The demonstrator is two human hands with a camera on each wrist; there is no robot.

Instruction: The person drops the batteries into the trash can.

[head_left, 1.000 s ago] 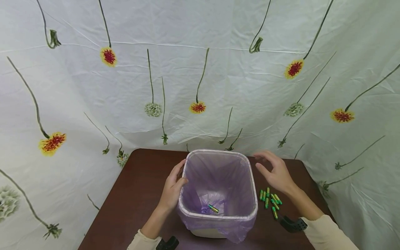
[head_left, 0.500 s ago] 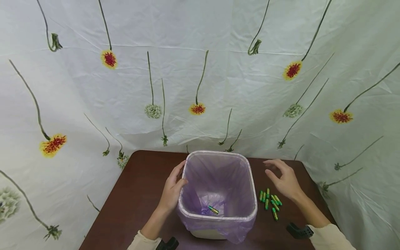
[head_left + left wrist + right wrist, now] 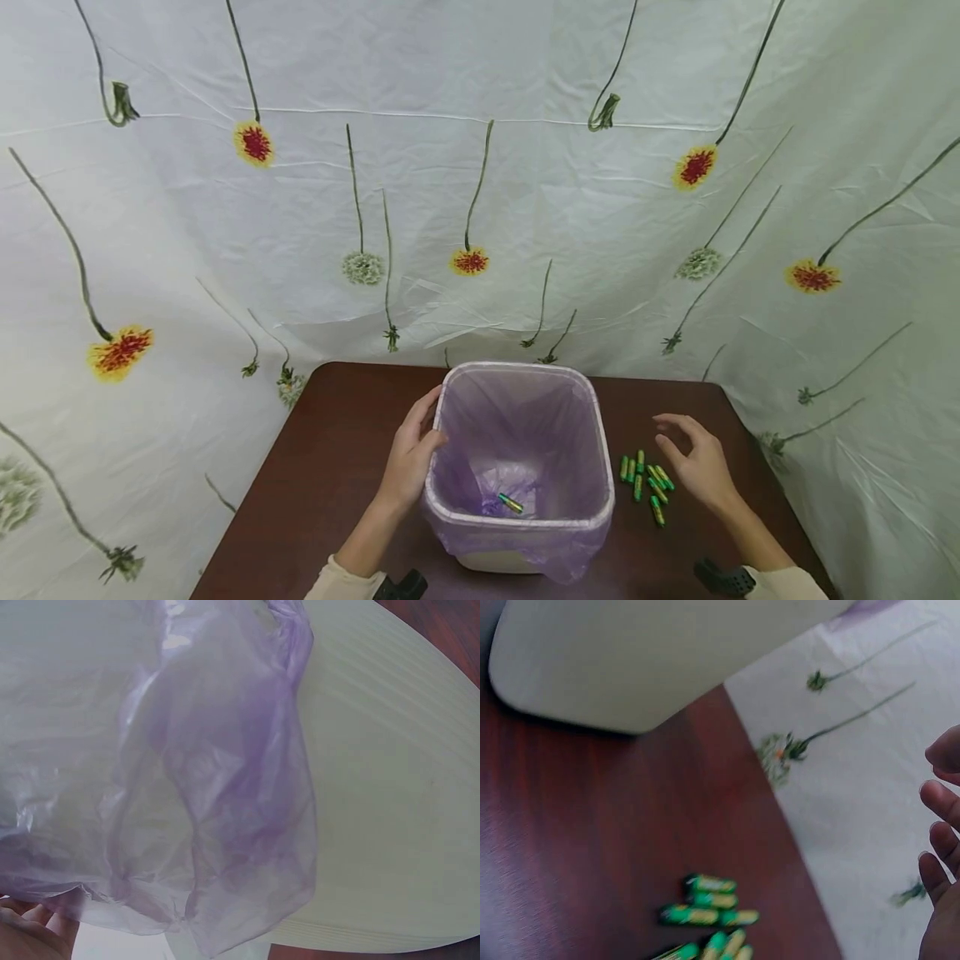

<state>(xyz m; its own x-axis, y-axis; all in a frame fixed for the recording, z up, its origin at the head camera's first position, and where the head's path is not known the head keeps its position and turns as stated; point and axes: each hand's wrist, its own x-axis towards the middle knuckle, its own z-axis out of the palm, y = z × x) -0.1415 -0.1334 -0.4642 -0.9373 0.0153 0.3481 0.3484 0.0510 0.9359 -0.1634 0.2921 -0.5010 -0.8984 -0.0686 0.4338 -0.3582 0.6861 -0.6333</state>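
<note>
A white trash bin (image 3: pixel 495 562) lined with a translucent purple trash bag (image 3: pixel 558 546) stands upright on the table. My left hand (image 3: pixel 407 462) grips its left rim, thumb over the edge and fingers along the outside. In the left wrist view the loose bag (image 3: pixel 247 780) hangs over the bin's wall (image 3: pixel 390 787). One green and gold battery (image 3: pixel 511 502) lies at the bottom of the bag. Right of the bin lie several similar batteries (image 3: pixel 638 487) in a loose group. My right hand (image 3: pixel 703 468) hovers just right of them, fingers loosely bent and holding nothing.
The dark reddish-brown table (image 3: pixel 352 433) has rounded far corners. A white cloth (image 3: pixel 420 183) printed with flowers hangs behind and along both sides. Black straps with camera mounts (image 3: pixel 723 577) sit on both wrists.
My right hand has drawn back from beside the bin's far right corner, moving right and toward me, to beside the batteries. The left hand keeps its grip on the rim.
</note>
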